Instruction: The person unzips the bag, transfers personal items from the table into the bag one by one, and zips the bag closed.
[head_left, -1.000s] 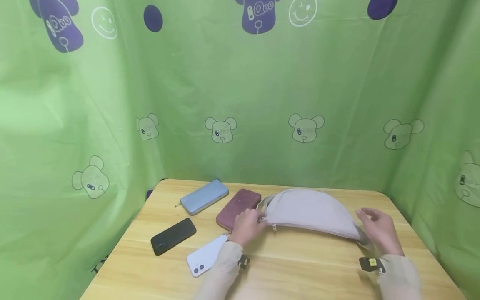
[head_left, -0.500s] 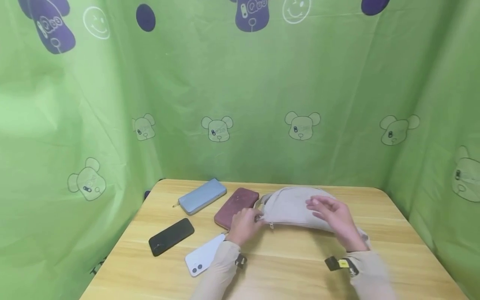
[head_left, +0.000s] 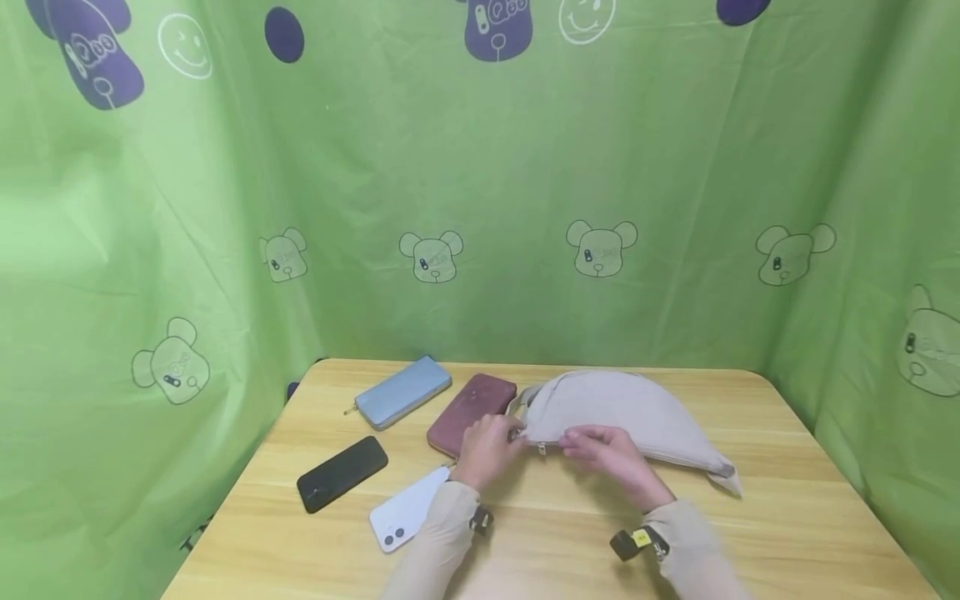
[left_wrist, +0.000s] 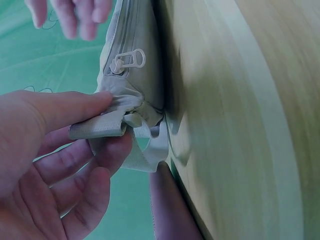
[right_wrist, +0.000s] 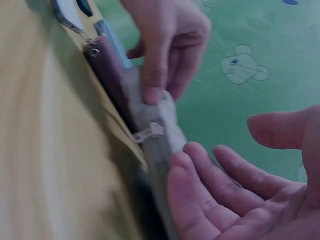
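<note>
A pale grey waist bag (head_left: 622,408), curved like a half moon, lies on the table with its zipper edge toward me. My left hand (head_left: 487,450) pinches its left end by the strap tab; the left wrist view shows thumb and fingers on the tab (left_wrist: 100,126). Close by is the zipper pull (left_wrist: 132,59), at the left end of the zipper. My right hand (head_left: 603,454) is by the front edge, just right of that pull. In the right wrist view its thumb stands apart from the loosely bent fingers (right_wrist: 215,185), with nothing between them.
Left of the bag lies a maroon wallet (head_left: 468,412), with a blue wallet (head_left: 403,392) beyond it. A black phone (head_left: 342,473) and a white phone (head_left: 408,508) lie nearer, the latter partly behind my left sleeve. Green curtains surround the wooden table (head_left: 780,533).
My right hand has moved left from the bag's right end, across its front, to near the zipper pull. The bag's right end now droops onto the table. The left hand keeps its hold.
</note>
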